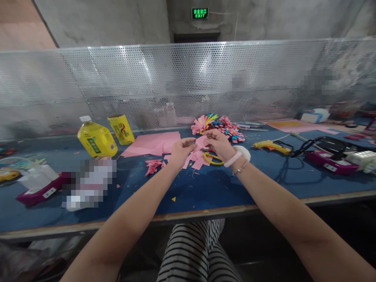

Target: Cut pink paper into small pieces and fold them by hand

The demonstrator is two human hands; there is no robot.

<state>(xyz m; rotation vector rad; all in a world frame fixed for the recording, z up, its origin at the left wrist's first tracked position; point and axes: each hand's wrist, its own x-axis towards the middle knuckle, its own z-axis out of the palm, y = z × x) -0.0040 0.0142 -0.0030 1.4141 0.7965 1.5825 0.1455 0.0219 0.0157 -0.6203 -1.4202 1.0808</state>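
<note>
Between my two hands is a small piece of pink paper (201,141), raised a little over the table. My left hand (182,152) pinches its left side with thumb and fingers. On the other side, my right hand (217,144) has its fingers closed on the paper's right edge. Below them lie cut pink paper pieces (200,161) and yellow-handled scissors (214,159), partly hidden by my right hand. A small heap of folded pink strips (154,167) rests left of my left hand. Larger pink sheets (152,143) are stacked behind it.
Fringed paper flowers (217,126) are piled behind my hands. At left stand a yellow liquid bottle (96,138), a yellow can (121,130) and a purple power strip (44,189). A yellow glue gun (272,147) and another purple power strip (331,162) with cables lie right. A perforated metal screen (141,86) borders the back.
</note>
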